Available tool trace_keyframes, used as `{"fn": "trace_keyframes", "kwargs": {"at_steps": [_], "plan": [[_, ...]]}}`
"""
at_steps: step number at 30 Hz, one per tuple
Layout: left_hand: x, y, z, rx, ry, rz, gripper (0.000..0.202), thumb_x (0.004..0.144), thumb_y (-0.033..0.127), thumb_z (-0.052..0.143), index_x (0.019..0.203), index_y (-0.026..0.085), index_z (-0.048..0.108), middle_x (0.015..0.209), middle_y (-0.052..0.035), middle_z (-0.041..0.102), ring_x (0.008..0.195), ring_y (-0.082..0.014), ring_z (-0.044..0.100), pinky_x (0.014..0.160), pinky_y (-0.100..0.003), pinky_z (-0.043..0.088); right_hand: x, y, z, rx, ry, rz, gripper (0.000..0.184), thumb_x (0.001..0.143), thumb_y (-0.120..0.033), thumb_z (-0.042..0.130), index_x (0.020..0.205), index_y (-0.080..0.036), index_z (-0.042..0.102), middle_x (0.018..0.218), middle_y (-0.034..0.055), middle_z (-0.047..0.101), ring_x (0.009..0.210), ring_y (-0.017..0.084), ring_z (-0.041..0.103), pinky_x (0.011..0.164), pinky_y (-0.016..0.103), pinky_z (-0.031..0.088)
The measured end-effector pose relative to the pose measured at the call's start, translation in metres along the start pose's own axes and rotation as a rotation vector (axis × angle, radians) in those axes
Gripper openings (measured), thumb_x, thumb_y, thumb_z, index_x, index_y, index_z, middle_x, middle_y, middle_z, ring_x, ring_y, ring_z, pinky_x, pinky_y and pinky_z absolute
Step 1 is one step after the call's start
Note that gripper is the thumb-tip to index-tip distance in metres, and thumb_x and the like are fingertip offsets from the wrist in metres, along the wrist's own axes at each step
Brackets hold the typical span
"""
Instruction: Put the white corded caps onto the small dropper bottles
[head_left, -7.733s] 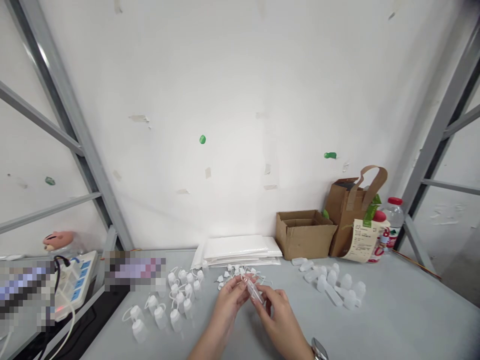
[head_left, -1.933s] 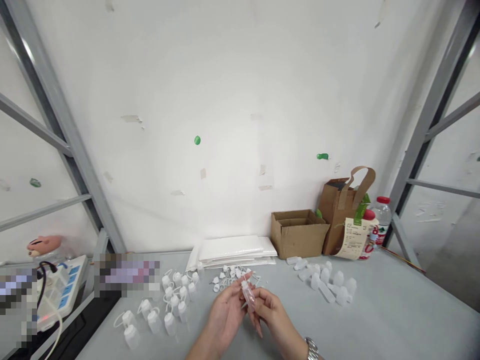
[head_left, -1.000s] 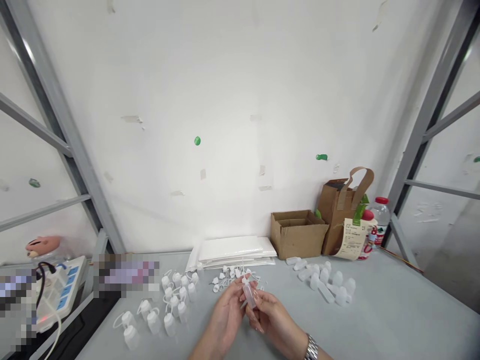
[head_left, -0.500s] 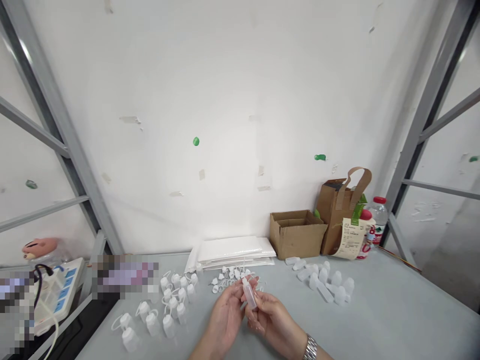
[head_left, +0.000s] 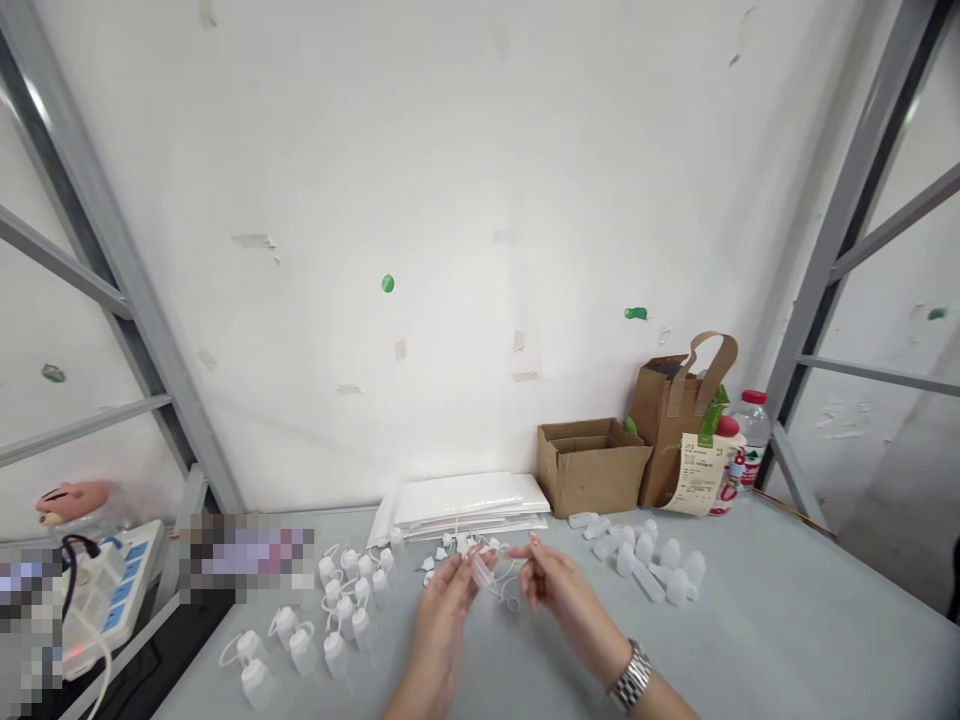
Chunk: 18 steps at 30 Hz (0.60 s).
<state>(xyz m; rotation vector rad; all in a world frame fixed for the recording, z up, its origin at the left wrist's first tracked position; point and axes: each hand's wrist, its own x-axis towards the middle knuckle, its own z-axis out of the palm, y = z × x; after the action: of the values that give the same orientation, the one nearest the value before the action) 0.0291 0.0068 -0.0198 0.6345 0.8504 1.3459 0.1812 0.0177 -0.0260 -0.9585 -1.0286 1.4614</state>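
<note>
A left hand (head_left: 448,592) is clamping its fingers around a small bottle (head_left: 482,572), which is tilting above the middle of a gray tabletop (head_left: 540,675), while a right hand (head_left: 553,582), its wrist wearing a metal watch (head_left: 631,675), is hovering just beside, apart from both the bottle and the other hand. The right hand's fingers are partly curling, and whether they are gripping anything is impossible to tell. Behind the left hand, white caps (head_left: 448,541) with thin straps are lying in a loose heap, one strap looping out between the hands. Capped bottles (head_left: 344,611) are standing in uneven rows toward the tabletop's left edge, while loose bottles (head_left: 647,580), some upright and some on their sides, are clustering in its right half. White packets (head_left: 461,498) are lying stacked at the middle of the back edge, and an open cardboard box (head_left: 600,482) is standing just to their right. Beside the box, toward the back right corner, a brown bag (head_left: 658,440) is standing, with a red-topped water bottle (head_left: 753,425) rising near it.
</note>
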Motion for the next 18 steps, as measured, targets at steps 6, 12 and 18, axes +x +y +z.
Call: {"fn": "trace_keyframes", "kwargs": {"at_steps": [6,12,18], "plan": [[0.001,0.006,-0.003,0.008,0.177,0.018,0.023,0.073,0.023,0.068,0.092,0.018,0.057,0.082,-0.0079,0.074,0.089,-0.0243,0.067,0.093,-0.039,0.042,0.012,0.006,-0.024,-0.511,0.271,-0.287,0.025,0.075,-0.042,0.059,0.075,-0.018,0.064,0.062,0.0014,0.058,0.058,0.018,0.052,0.058,0.031,0.041],[0.002,0.000,-0.005,0.046,0.191,0.101,0.043,0.067,0.031,0.072,0.100,0.023,0.045,0.080,-0.0058,0.073,0.082,-0.0239,0.069,0.080,-0.036,0.047,0.006,0.036,0.001,-1.037,0.109,-0.552,0.021,0.082,-0.014,0.051,0.098,-0.021,0.063,0.090,0.0074,0.062,0.087,0.023,0.054,0.079,0.036,0.041],[0.009,-0.010,-0.008,0.086,0.168,0.261,0.050,0.063,0.043,0.071,0.094,0.023,0.038,0.070,-0.0037,0.071,0.072,-0.0240,0.069,0.073,-0.037,0.050,0.021,0.039,0.022,-1.357,0.039,-0.524,0.013,0.084,-0.011,0.052,0.088,-0.019,0.063,0.092,0.0066,0.062,0.088,0.023,0.053,0.077,0.035,0.041]]}}
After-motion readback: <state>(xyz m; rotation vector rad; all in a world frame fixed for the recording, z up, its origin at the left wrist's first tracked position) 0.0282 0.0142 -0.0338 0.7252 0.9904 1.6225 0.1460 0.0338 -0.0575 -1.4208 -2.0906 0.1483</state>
